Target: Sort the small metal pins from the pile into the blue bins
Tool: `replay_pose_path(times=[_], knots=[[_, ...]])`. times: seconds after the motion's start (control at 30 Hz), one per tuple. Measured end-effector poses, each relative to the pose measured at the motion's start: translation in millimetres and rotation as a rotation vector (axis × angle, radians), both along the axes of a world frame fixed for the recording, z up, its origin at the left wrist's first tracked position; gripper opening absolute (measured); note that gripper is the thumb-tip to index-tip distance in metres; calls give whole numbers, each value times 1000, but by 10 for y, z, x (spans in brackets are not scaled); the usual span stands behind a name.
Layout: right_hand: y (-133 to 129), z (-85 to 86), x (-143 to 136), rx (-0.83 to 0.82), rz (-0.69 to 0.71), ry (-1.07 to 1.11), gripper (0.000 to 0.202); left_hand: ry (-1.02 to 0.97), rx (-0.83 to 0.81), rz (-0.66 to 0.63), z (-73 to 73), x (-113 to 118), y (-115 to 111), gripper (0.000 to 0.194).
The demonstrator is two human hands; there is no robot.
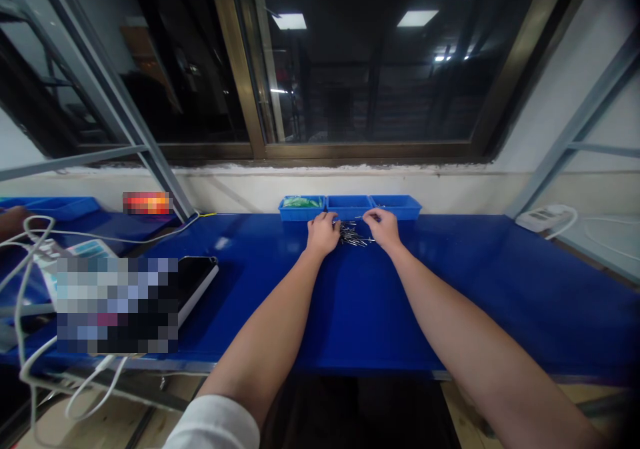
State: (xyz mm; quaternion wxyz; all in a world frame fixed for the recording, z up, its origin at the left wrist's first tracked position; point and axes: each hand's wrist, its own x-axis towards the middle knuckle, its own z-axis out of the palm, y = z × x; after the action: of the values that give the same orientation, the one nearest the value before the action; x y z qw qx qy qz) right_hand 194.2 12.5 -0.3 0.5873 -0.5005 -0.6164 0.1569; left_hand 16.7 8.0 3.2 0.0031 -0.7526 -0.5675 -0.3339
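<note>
Big dark window, top of frame. Blue table, middle and bottom. Three joined blue boxes, center, near wall; green stuff in left one. Left hand, center, at left side of metal pile; fingers bent, can't tell if gripping. Right hand at right side; fingers curled in close, can't tell if pinching piece. Pile of thin metal pieces on table, between hands.

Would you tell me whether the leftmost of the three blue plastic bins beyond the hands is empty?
Not empty: green material shows inside the leftmost blue plastic bin, though its depth cannot be told.
</note>
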Motion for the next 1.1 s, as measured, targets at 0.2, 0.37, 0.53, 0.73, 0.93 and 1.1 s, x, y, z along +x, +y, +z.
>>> replay_pose_path(times=[0.2,0.37,0.53,0.73,0.93,1.1], knots=[[40,-28,114,37,-324,-218,19,3,-73,84,-26,-29,33,30],[72,-19,172,-63,-489,-349,35,7,-105,86,-32,-33,31,33],[100,-22,212,-175,-535,-417,48,20,-137,95,-43,-33,34,33],[126,-20,259,-280,-544,-500,60,33,-159,86,-70,-36,67,35],[132,-36,276,-306,-506,-518,62,44,-194,82,-59,-35,49,36],[135,-63,279,-268,-486,-507,58,36,-199,80,-34,-24,26,37]])
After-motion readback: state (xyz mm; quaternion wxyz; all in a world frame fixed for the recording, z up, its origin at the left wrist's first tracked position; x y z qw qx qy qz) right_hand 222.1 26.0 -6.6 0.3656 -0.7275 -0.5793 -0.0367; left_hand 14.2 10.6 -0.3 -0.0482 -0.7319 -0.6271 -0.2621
